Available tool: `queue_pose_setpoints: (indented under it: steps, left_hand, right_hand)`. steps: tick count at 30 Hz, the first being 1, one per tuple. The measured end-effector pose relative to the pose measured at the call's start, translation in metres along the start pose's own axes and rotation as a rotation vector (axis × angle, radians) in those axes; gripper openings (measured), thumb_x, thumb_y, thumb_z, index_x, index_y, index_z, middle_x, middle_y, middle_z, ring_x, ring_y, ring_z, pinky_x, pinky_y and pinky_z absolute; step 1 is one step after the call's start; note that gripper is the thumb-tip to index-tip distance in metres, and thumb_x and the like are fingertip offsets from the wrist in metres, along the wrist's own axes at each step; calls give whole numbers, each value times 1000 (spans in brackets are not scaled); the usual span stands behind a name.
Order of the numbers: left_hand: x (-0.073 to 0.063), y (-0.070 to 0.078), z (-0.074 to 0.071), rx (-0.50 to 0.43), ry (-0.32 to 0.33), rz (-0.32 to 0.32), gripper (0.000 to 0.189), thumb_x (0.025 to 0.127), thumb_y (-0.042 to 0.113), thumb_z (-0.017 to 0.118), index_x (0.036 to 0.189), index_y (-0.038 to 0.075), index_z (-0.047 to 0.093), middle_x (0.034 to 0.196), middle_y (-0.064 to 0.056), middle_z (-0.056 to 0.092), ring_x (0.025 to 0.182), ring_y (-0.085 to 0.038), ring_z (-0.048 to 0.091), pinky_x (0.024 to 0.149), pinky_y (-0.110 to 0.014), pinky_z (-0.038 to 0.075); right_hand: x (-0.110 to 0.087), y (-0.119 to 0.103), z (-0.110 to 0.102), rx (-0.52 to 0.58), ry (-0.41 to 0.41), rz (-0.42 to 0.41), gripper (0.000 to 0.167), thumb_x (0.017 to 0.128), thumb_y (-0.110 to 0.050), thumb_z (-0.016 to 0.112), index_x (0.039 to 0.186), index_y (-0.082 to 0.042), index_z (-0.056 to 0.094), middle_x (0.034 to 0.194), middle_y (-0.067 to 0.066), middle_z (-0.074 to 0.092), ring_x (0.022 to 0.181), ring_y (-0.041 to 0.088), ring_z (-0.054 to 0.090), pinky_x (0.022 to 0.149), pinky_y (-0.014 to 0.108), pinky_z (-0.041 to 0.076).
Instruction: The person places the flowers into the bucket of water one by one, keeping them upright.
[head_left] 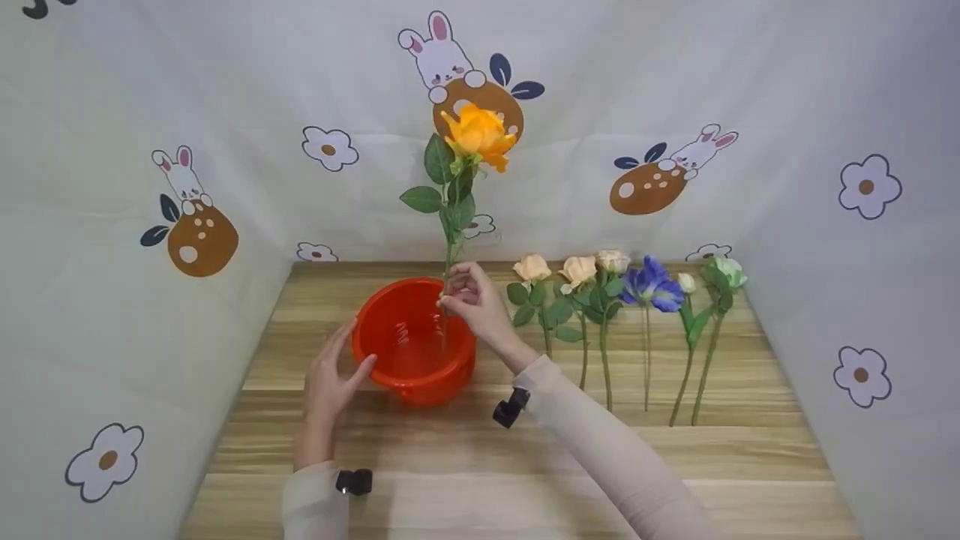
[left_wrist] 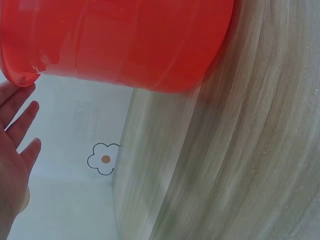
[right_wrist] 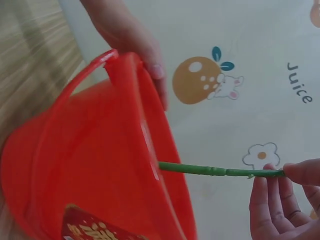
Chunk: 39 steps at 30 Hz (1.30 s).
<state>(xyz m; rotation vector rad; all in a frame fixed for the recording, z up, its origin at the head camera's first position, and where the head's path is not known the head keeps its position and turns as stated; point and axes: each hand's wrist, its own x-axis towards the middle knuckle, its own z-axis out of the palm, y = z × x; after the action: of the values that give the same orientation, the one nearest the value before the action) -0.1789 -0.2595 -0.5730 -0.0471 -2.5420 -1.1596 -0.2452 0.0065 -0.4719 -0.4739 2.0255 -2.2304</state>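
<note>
Thumb and fingers of my right hand (head_left: 476, 304) pinch the green stem of an orange-yellow rose (head_left: 480, 136), which stands upright with its leaves above the hand. The stem's lower end reaches down inside a red bucket (head_left: 416, 394); in the right wrist view the stem (right_wrist: 210, 170) passes behind the near rim, so its tip is hidden there. My left hand (head_left: 330, 375) rests at the bucket's left rim, fingers extended along the outside and the thumb on the front edge. In the left wrist view, fingertips (left_wrist: 31, 107) of that hand lie right at the rim.
Right of the bucket, several artificial flowers lie in a row on the wooden table (head_left: 465, 465): peach roses (head_left: 579, 271), a purple flower (head_left: 652, 286), a white bud (head_left: 686, 283) and a pale green flower (head_left: 726, 271). A printed cloth (head_left: 570, 187) hangs behind and at both sides.
</note>
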Motion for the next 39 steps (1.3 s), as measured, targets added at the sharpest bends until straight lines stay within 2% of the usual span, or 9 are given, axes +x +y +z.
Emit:
queue_pose_setpoints:
  steps: [4, 7, 11, 16, 21, 31, 39]
  left_hand:
    - [-2, 0, 2, -7, -5, -5, 67, 87, 32, 75, 147, 15, 50, 152, -12, 50, 142, -34, 44, 118, -60, 33]
    - [-2, 0, 1, -7, -6, -7, 67, 87, 30, 76, 147, 14, 50, 152, -12, 49, 142, -34, 44, 118, -60, 32]
    - [-3, 0, 0, 1, -16, -15, 67, 88, 31, 75, 148, 16, 49, 154, -11, 48, 143, -35, 42, 119, -61, 30]
    - [-3, 1, 0, 11, -44, -43, 69, 89, 35, 73, 149, 15, 47, 156, -11, 45, 145, -35, 39, 120, -62, 27]
    - [-2, 3, 1, 5, -59, -73, 69, 90, 38, 72, 150, 17, 46, 157, -9, 43, 147, -33, 38, 120, -61, 29]
    - [-1, 2, 2, -7, -11, 2, 66, 87, 32, 75, 147, 16, 51, 151, -12, 51, 141, -34, 46, 117, -58, 36]
    - [1, 1, 0, 7, 8, 18, 65, 87, 30, 76, 145, 13, 52, 151, -13, 51, 141, -34, 46, 118, -56, 35]
  right_hand:
    - [2, 13, 12, -58, -22, -16, 32, 88, 11, 63, 117, 4, 51, 101, 25, 67, 82, 19, 69, 79, 31, 62]
    - [3, 22, 20, -132, -41, -25, 30, 87, 11, 63, 113, 3, 53, 101, 27, 70, 85, 23, 70, 79, 27, 60]
    - [5, 34, 30, -238, -54, -5, 28, 86, 11, 64, 110, 1, 55, 98, 22, 72, 85, 22, 69, 75, 24, 58]
    - [5, 44, 38, -378, -81, 20, 26, 87, 9, 66, 108, -3, 56, 97, 17, 74, 84, 18, 69, 78, 24, 60]
    - [8, 51, 44, -452, -122, 56, 25, 88, 7, 67, 107, -6, 56, 95, 11, 74, 84, 15, 70, 81, 24, 60]
    - [13, 57, 51, -728, -158, 146, 23, 86, -4, 75, 103, -13, 61, 90, 1, 74, 84, 12, 68, 81, 25, 59]
    - [14, 56, 54, -833, -207, 230, 18, 88, -8, 73, 97, -16, 60, 82, -3, 65, 75, 12, 61, 71, 24, 57]
